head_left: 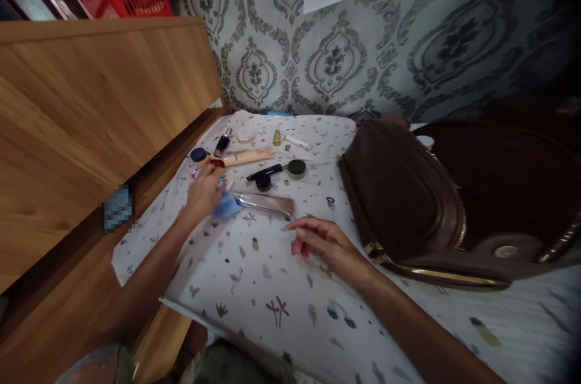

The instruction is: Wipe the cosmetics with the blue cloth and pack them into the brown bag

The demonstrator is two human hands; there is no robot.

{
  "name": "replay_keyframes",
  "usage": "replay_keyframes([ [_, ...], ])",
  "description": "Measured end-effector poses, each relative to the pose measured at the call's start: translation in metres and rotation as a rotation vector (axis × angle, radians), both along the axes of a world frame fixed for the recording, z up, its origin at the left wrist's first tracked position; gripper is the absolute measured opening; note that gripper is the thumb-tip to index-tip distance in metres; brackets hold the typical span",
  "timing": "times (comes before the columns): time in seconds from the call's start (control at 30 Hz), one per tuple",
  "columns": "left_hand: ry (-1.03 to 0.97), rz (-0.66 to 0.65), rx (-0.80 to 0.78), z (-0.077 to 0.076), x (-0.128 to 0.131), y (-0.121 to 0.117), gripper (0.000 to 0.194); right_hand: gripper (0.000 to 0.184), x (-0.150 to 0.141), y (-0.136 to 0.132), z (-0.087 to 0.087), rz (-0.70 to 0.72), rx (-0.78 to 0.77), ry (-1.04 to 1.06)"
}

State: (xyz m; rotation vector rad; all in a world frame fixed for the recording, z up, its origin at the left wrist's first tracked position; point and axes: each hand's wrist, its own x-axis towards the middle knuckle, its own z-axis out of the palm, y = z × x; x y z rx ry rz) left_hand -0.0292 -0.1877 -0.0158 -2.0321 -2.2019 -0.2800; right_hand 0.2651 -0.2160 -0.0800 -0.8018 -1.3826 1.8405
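Note:
My left hand (206,192) reaches in among the cosmetics with its fingers bent downward. What they hold, if anything, is hidden. Just beyond its fingertips is a small dark red item (216,163), and a translucent blue piece (226,206) lies beside the hand. A shiny pinkish tube (267,204) rests between both hands. My right hand (324,239) hovers over the cloth, fingers loosely curled and apart, holding nothing. Farther back are a peach tube (249,157), a black mascara-like stick (267,172), a green-lidded jar (296,168) and a small black jar (262,182).
A brown bag (394,190) with gold zips takes up the right side. Behind the tubes lie a dark bottle (223,143), a navy-lidded jar (198,155), a gold vial (276,138) and a white stick (297,142). A wooden cabinet (100,87) stands left, a patterned wall (290,45) behind.

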Motion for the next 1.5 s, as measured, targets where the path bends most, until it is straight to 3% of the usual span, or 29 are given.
replay_keyframes([
  [0.1,-0.002,0.094,-0.047,-0.001,-0.027,0.02,0.037,0.045,0.0,-0.001,0.0,-0.009,0.0,-0.011],
  [0.2,-0.03,0.107,-0.091,-0.007,-0.043,0.03,0.038,0.044,0.0,0.0,-0.001,-0.01,0.002,-0.008],
  [0.33,-0.061,0.087,-0.079,-0.012,-0.05,0.034,0.036,0.042,0.0,-0.001,0.0,-0.007,-0.001,0.006],
  [0.47,-0.08,0.08,0.018,-0.001,-0.045,0.027,0.041,0.042,0.0,-0.003,0.003,-0.012,-0.006,0.007],
  [0.53,-0.129,0.0,0.092,0.008,-0.034,0.018,0.044,0.042,-0.001,-0.003,0.005,-0.023,-0.019,0.025],
  [0.63,-0.305,-0.262,0.154,0.02,0.001,-0.004,0.041,0.043,-0.002,-0.003,0.006,-0.035,-0.046,0.058],
  [0.8,-0.434,-0.597,-0.07,0.016,0.079,-0.041,0.034,0.052,-0.002,-0.002,0.001,-0.029,-0.046,0.111],
  [0.9,-0.409,-0.697,-0.145,0.006,0.101,-0.047,0.036,0.053,-0.001,-0.001,-0.003,-0.066,-0.031,0.168],
  [1.0,-0.374,-0.645,-0.126,0.001,0.099,-0.038,0.035,0.055,0.0,-0.001,-0.003,-0.082,-0.045,0.184],
  [1.17,-0.185,-0.487,-0.053,-0.003,0.085,-0.003,0.035,0.052,0.0,0.0,-0.002,-0.056,-0.045,0.174],
  [1.27,-0.055,-0.427,-0.111,-0.007,0.087,0.014,0.036,0.047,-0.001,-0.001,-0.003,-0.048,-0.06,0.18],
  [1.5,0.035,-0.31,-0.076,-0.002,0.08,0.029,0.042,0.049,0.001,-0.002,0.001,-0.016,-0.106,0.175],
])
